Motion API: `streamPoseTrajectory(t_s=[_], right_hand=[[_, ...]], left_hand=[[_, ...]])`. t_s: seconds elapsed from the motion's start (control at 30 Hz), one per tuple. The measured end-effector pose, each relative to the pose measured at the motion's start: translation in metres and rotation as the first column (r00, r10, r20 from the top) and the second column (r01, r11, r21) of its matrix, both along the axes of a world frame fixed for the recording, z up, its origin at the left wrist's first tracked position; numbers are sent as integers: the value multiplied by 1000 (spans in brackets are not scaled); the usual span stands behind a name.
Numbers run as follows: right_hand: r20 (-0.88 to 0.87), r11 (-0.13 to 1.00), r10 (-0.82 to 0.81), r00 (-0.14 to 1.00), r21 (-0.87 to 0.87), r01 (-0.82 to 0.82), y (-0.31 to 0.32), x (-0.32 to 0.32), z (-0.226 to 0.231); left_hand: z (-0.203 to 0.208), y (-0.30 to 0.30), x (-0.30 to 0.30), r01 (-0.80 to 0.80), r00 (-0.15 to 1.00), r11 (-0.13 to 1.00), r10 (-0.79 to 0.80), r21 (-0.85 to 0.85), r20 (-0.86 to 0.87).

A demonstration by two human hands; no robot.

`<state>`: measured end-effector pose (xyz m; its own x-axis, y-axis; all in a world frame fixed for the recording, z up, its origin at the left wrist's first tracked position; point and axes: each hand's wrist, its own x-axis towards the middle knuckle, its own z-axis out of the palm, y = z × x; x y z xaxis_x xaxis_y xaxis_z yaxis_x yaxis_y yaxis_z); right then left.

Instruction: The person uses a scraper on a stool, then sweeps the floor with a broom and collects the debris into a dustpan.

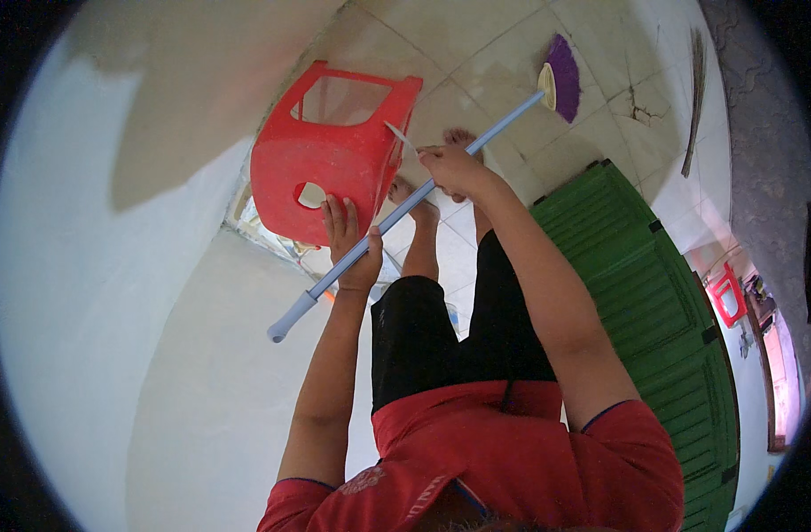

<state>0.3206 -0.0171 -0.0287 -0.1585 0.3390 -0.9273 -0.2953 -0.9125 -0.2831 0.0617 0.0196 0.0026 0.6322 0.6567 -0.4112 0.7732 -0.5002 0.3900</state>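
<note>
My right hand [454, 171], bristle side, clasps broom [503, 119] and blade [399, 135]; the broom slants down-left across my left hand [354, 248], whose grip I can't tell.

Red short-sleeved fabric shirt with dark-blue trim [503, 439] — short slanting line of pale printed capital letters [425, 498] on its front, only partly visible; beside it, pale printed emblem [363, 480] — detail too small to read.
</note>
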Motion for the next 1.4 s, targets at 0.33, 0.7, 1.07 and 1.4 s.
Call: streamPoseTrajectory(t_s=[0.33,0.7,1.07,1.4], right_hand=[[372,788,426,825,295,-540,15,26,21],[334,751,502,798,289,-593,47,42,36],[384,818,365,848,304,-489,24,16,30],[704,883,230,672,139,-448,16,-44,10]], left_hand=[[-4,-1,-2,-42,999,999,42,-2,34],[-3,0,-3,-64,997,998,64,-21,34],[-6,-1,-9,-92,994,995,94,-33,51],[-6,-5,-14,-135,990,991,134,23,35]])
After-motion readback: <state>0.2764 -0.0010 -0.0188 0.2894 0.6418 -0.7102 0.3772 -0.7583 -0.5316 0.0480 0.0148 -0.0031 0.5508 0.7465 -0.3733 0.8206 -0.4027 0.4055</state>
